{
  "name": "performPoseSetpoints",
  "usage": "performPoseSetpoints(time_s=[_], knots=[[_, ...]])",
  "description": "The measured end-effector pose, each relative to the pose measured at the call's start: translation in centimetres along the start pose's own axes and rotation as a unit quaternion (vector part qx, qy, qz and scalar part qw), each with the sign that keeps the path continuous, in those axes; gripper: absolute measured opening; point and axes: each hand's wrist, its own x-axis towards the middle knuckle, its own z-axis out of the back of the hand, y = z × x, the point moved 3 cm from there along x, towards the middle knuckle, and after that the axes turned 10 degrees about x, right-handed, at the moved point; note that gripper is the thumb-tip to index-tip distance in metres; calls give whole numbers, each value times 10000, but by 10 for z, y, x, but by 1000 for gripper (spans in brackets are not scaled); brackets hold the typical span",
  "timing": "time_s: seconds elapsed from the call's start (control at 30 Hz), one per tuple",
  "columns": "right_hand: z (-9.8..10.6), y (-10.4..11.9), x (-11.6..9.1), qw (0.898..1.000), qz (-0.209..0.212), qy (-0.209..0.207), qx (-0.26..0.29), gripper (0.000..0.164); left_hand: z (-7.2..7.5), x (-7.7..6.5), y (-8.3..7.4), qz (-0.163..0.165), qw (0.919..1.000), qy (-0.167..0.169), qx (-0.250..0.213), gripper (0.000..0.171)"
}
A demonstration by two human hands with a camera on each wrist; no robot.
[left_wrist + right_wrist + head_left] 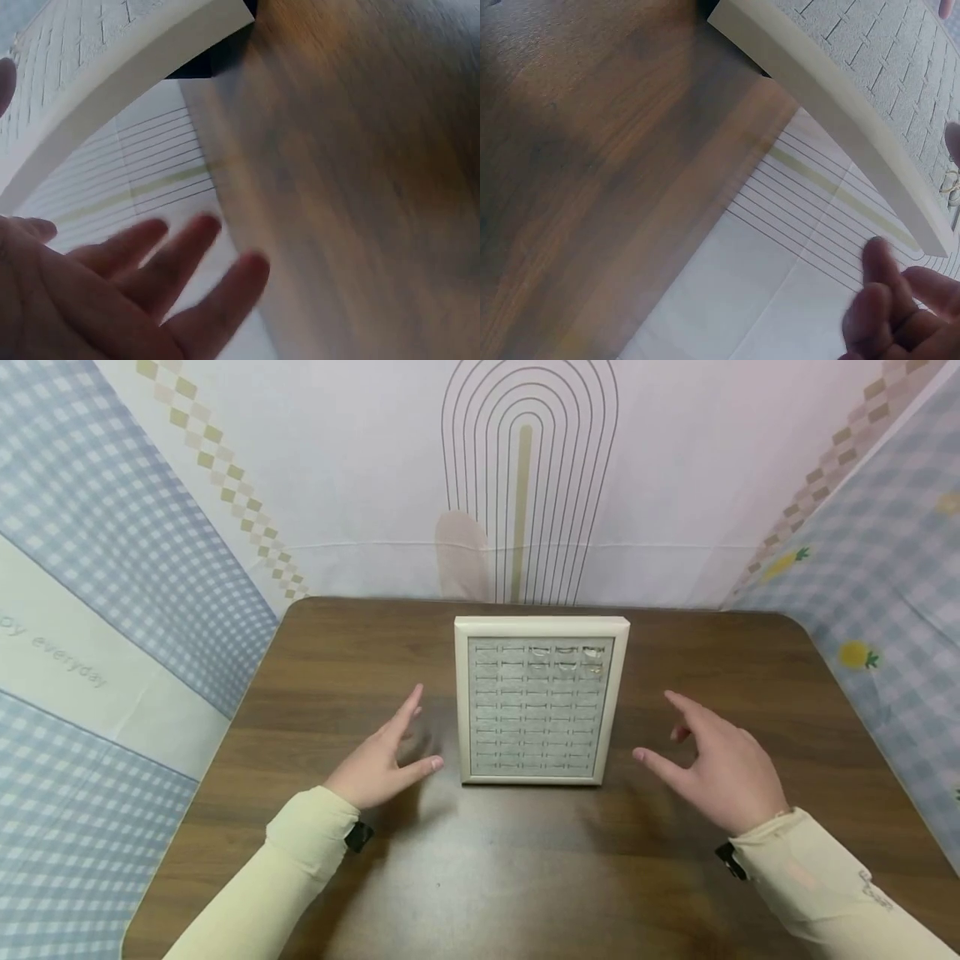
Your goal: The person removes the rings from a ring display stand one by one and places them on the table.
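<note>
Left hand (pixel 386 764) and right hand (pixel 723 772) are loosely spread, thumbs well away from forefingers, both holding nothing. Below them lies the brown table (pixel 480 868), where the white-framed display (pixel 462 710) stands up between the hands, touched by neither. An uneven push from one side could, I judge, twist or topple it. Its grey slotted pad (pixel 536 724) carries a few small shiny pieces (pixel 592 652), apparently rings, at the upper right; a knock might shake loosely seated ones out.
</note>
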Motion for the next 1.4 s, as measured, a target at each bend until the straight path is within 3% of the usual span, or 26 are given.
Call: performPoseSetpoints(time_s=[0.17, 0.3, 0.4, 0.73, 1.03, 1.4], knots=[[-4, 4, 2, 9988, 170, -428, 165, 73, -11, 8, 4, -139, 9924, 63, -1222, 102], [-7, 7, 3, 9968, 302, -695, 252, 65, -23, 14, 4, -132, 9866, -22, -1627, 102], [-9, 10, 5, 9944, 452, -917, 283, 60, -32, 19, 2, -56, 9844, -152, -1753, 101], [-17, 13, 16, 9877, 606, -1362, 463, 52, -48, 28, -1, -282, 9733, -422, -2240, 93], [-21, 15, 23, 9788, 715, -1773, 737, 37, -54, 34, -1, -213, 9674, -565, -2461, 97], [-25, 23, 37, 9671, 1138, -2109, 852, 29, -57, 38, -4, -504, 9655, -683, -2463, 92]])
